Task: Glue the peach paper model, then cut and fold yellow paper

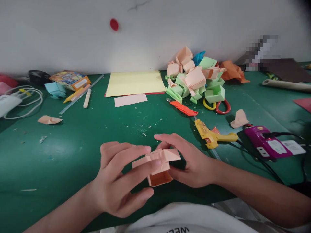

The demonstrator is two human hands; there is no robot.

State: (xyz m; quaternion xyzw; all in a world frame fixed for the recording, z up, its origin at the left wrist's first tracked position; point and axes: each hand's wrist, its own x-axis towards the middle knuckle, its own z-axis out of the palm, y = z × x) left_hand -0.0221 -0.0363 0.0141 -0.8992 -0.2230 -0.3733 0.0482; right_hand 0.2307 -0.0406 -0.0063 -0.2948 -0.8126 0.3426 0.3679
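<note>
A small peach folded-paper box point(160, 178) is held above the green table in front of me, its hollow side facing me and a folded strip lying across its top. My right hand point(191, 161) grips the box from the right, with the thumb at its near side and the fingers behind. From the left, my left hand point(119, 178) reaches over with its fingers stretched and spread. One of its fingertips rests on the paper strip, while the thumb is apart from the box. Part of the box is hidden by the fingers.
Beyond the right hand lie a yellow glue gun point(206, 132), an orange cutter point(183, 108), scissors point(223, 106) and a purple power strip point(267, 142). Folded paper pieces point(194, 77) are heaped near the wall, beside yellow paper sheets point(136, 83). A peach scrap point(50, 119) lies left.
</note>
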